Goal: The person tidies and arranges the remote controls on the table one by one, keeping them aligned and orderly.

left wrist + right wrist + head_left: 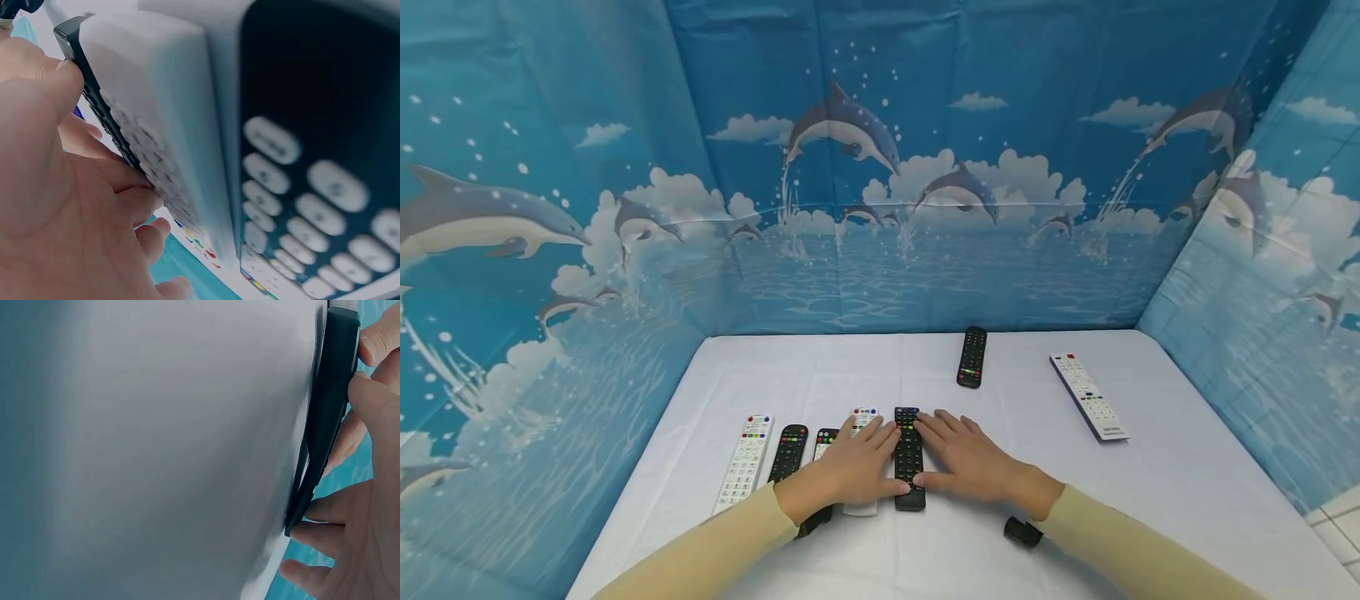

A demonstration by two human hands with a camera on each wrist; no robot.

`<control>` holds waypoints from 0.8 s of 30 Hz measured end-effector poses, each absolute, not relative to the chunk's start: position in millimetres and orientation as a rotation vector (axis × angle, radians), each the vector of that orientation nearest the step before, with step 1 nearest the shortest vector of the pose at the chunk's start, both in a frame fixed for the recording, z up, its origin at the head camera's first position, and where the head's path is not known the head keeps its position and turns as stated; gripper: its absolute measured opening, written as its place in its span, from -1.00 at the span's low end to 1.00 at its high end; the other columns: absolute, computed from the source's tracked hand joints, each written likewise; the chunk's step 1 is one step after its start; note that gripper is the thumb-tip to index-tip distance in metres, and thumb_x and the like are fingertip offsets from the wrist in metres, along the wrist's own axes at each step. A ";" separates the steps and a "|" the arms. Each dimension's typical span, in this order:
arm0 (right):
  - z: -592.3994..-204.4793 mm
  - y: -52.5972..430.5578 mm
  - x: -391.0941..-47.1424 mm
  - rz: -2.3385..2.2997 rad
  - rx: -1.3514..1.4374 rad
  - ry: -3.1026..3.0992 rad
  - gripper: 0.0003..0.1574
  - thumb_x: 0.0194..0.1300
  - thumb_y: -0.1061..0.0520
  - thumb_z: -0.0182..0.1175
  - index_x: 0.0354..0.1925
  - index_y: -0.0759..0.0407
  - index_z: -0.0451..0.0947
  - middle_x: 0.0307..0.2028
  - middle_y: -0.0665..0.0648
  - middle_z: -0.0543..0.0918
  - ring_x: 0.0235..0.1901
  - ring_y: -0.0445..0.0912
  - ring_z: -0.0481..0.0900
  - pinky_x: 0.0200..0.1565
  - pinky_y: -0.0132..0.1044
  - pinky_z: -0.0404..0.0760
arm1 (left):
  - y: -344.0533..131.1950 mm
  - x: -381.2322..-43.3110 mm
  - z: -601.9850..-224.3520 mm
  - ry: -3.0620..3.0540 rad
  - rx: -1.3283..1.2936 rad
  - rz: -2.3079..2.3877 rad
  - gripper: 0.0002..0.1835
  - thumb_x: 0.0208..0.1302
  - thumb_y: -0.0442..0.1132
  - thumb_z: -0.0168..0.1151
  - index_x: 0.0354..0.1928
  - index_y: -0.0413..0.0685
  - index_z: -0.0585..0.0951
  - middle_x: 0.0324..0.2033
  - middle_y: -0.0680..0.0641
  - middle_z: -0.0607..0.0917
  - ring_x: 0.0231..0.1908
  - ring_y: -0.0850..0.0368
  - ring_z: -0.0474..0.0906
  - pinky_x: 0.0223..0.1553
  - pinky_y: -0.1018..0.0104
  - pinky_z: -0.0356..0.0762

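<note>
The black remote (909, 467) lies lengthwise between the two hands on the white-covered bench (955, 554), its keys upward; the left hand (856, 467) is at its left side, fingers extended and a little spread, tips at its edge, the thumb touching its near end; the right hand (964, 463) is at its right side, fingers likewise loosely straight – tips and thumb touching that edge, none curled round it.

Just left of the black remote, partly under the left hand, is a white remote (860, 509); farther left of it come a dark remote with white keys (825, 437), a second black remote (790, 450) and, outermost, a long white remote (747, 458); beyond it, slightly right, lies a small black remote (972, 357); well to its right is a slanted white remote (1088, 398); nearer the wearer and right of it, a dark object (1022, 532) is partly hidden by the right sleeve (1120, 533) – I cannot tell what.
</note>
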State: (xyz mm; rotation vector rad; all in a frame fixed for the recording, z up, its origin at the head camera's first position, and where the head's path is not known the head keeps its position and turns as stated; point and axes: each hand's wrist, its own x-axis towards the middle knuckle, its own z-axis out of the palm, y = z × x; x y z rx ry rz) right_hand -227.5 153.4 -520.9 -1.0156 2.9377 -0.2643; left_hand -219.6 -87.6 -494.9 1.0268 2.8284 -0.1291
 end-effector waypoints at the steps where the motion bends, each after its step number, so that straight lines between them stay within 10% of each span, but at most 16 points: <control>1: -521.0 151.4 -226.8 -0.260 -1.017 2.936 0.21 0.33 -0.63 -0.13 0.57 0.15 0.11 0.53 0.16 0.16 0.50 0.19 0.06 0.33 0.36 0.15 | -89.9 -218.5 -496.1 2.835 1.027 -0.125 0.00 0.35 0.52 -0.17 0.57 -0.07 0.17 0.54 -0.07 0.16 0.53 -0.08 -0.03 0.44 -0.28 -0.11; 24: -518.7 140.9 -229.4 -0.211 -1.012 2.915 0.19 0.33 -0.64 -0.14 0.58 0.10 0.10 0.54 0.12 0.16 0.51 0.17 0.06 0.35 0.33 0.15 | -100.6 -212.1 -490.2 2.846 1.015 -0.068 -0.02 0.37 0.49 -0.12 0.57 -0.09 0.18 0.53 -0.09 0.17 0.54 -0.06 -0.03 0.44 -0.26 -0.11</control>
